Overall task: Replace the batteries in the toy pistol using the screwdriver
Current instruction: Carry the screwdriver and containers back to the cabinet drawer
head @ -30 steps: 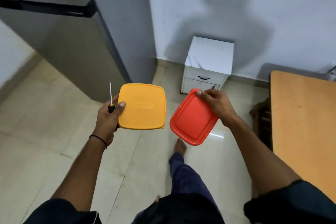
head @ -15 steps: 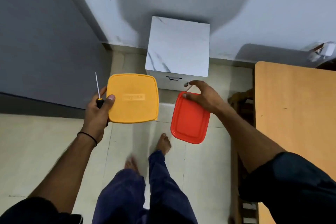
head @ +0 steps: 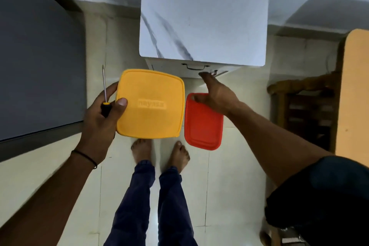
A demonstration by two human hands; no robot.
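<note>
1. The left hand grips a yellow square plastic box, thumb on its lid, and clamps a thin black-handled screwdriver beside the box's left edge, shaft pointing away from the person.
2. The right hand pinches a red rectangular plastic box by its top corner, forefinger stretched toward the white marble-topped cabinet.
3. Both boxes hang side by side above the tiled floor.

A white, marble-veined square cabinet top fills the upper middle, with a dark drawer handle just below. A grey appliance face takes the upper left. At the right edge is a pale orange wooden tabletop — a dark wooden chair beside it. Mid-frame, a square yellow plastic lid and a rounded red plastic lid sit side by side above cream floor tiles.
</note>
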